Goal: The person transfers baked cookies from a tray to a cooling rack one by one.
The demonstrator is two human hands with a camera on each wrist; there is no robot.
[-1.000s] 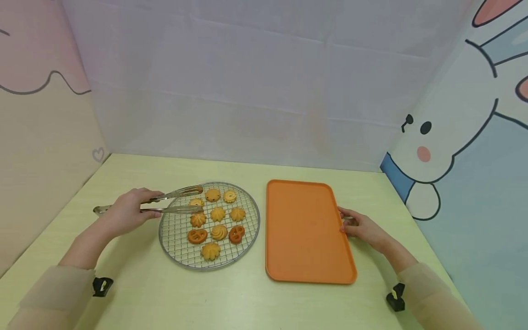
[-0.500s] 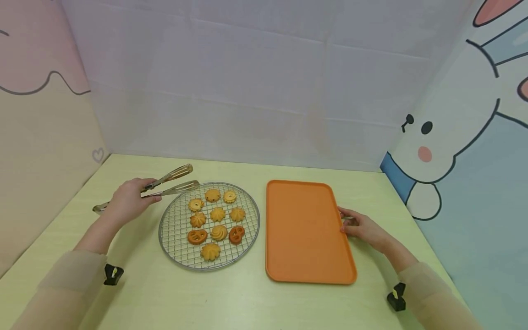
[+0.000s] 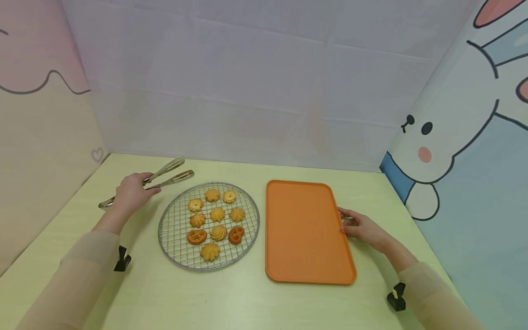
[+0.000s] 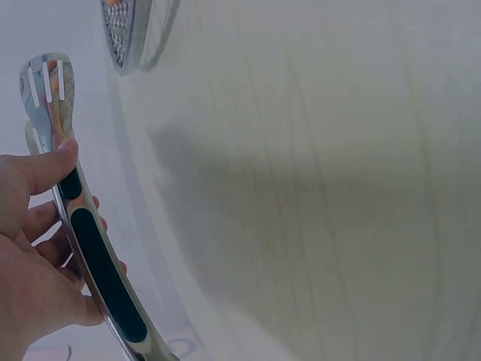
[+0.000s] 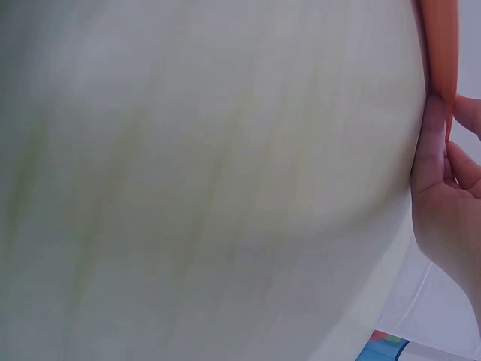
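Note:
My left hand (image 3: 131, 193) grips a pair of metal tongs (image 3: 167, 173) with black grip pads, held over the table just left of and behind a round wire rack (image 3: 175, 238). The tong arms stand slightly apart with nothing between them. Several cookies (image 3: 217, 214), pale and dark orange, lie on the rack. In the left wrist view my left hand (image 4: 30, 248) curls round the tongs (image 4: 86, 233), and the rack's rim (image 4: 124, 30) shows at the top. My right hand (image 3: 360, 227) pinches the right rim of an empty orange tray (image 3: 305, 229). The right wrist view shows that hand (image 5: 443, 203) on the tray's edge (image 5: 440, 45).
Rack and tray sit side by side on a pale yellow-green table (image 3: 247, 302). Panel walls close it in at the back (image 3: 255, 91), left (image 3: 41, 137) and right (image 3: 466, 151), the right one showing a cartoon rabbit. Bare tabletop lies in front of both.
My left hand has drawn the tongs back and to the left, from over the rack's cookies to beyond its rim. The right hand, tray and cookies have not moved.

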